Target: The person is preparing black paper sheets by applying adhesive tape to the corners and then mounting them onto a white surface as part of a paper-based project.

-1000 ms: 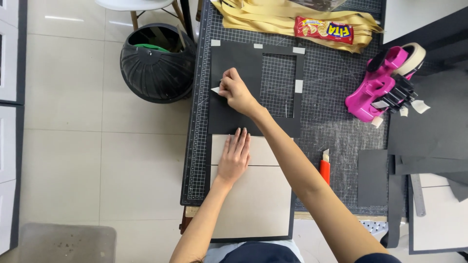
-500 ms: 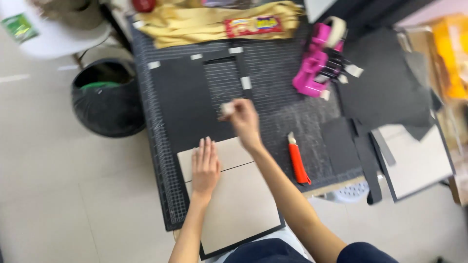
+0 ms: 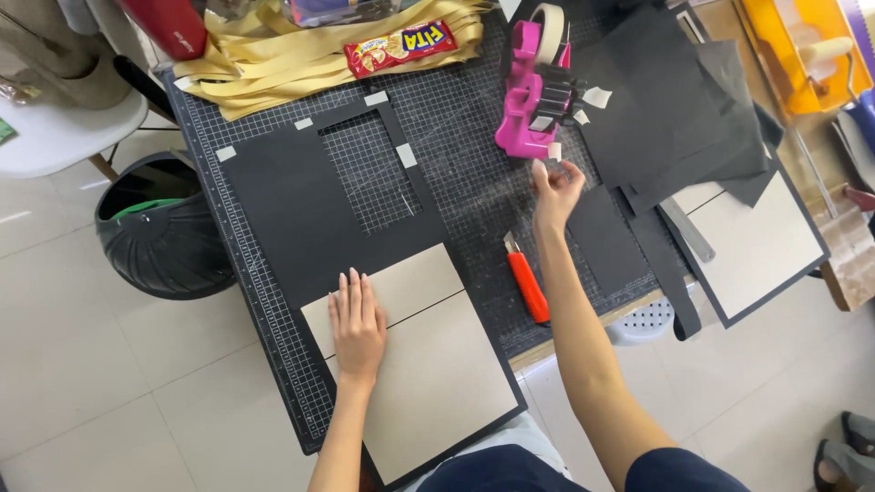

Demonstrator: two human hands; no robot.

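Observation:
My left hand (image 3: 357, 321) lies flat, fingers together, on two grey cardboard panels (image 3: 428, 364) mounted on black backing at the near edge of the cutting mat (image 3: 474, 182). Behind them a black card frame (image 3: 292, 200) with a rectangular window is fixed to the mat with small bits of tape. My right hand (image 3: 556, 191) reaches to the pink tape dispenser (image 3: 529, 100) and pinches a short strip of masking tape (image 3: 553, 151) hanging from it. An orange utility knife (image 3: 527, 284) lies on the mat between my arms.
Black paper sheets (image 3: 674, 100), a metal ruler (image 3: 688, 230) and a grey board with a black border (image 3: 752, 241) lie to the right. Yellow paper strips (image 3: 273, 55) and a snack packet (image 3: 401, 46) are at the back. A black bin (image 3: 159, 228) stands on the floor at left.
My right hand left the black frame and moved right to the tape dispenser. The view swung right with it. My left hand stayed flat on the grey cardboard.

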